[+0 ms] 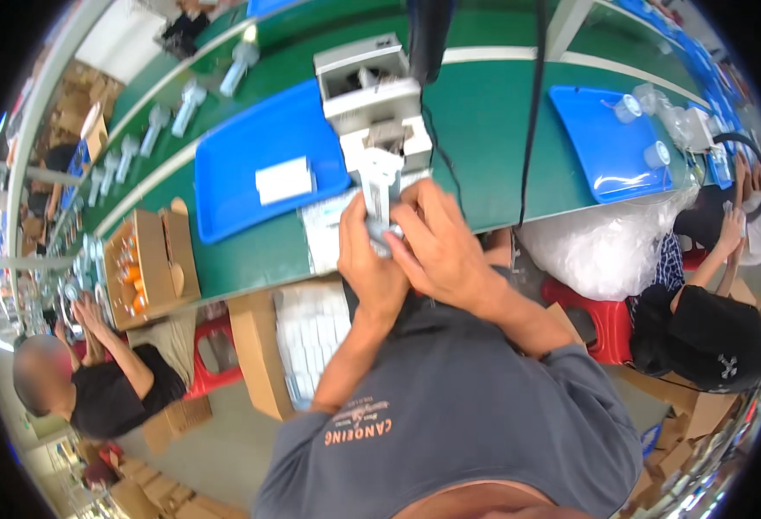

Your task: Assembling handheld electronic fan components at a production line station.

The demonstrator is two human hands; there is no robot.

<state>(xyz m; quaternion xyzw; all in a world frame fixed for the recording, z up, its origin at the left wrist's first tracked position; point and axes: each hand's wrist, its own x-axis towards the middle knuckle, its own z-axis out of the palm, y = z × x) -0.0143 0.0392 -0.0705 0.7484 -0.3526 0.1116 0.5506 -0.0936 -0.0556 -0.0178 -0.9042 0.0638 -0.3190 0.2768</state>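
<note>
Both my hands are raised in front of me at the near edge of the green bench [484, 138]. Between them is a small white-and-grey device [380, 192], its pale part pointing away from me and its grey end near my fingertips. My left hand [365, 261] grips it from the left with fingers curled. My right hand [439, 244] is closed on its right side, thumb and fingers at the grey end. Just beyond stands a light grey machine [372, 108] with an open-fronted housing. Printed white sheets [320, 235] lie beside my left hand.
A blue tray [224, 164] at left holds a white box [285, 180]. Farther left is a cardboard box [177, 259] with orange items. Another blue tray [588, 138] holds clear cups at right, above a plastic bag [597, 251]. A black cable [532, 121] hangs down. Co-workers sit on both sides.
</note>
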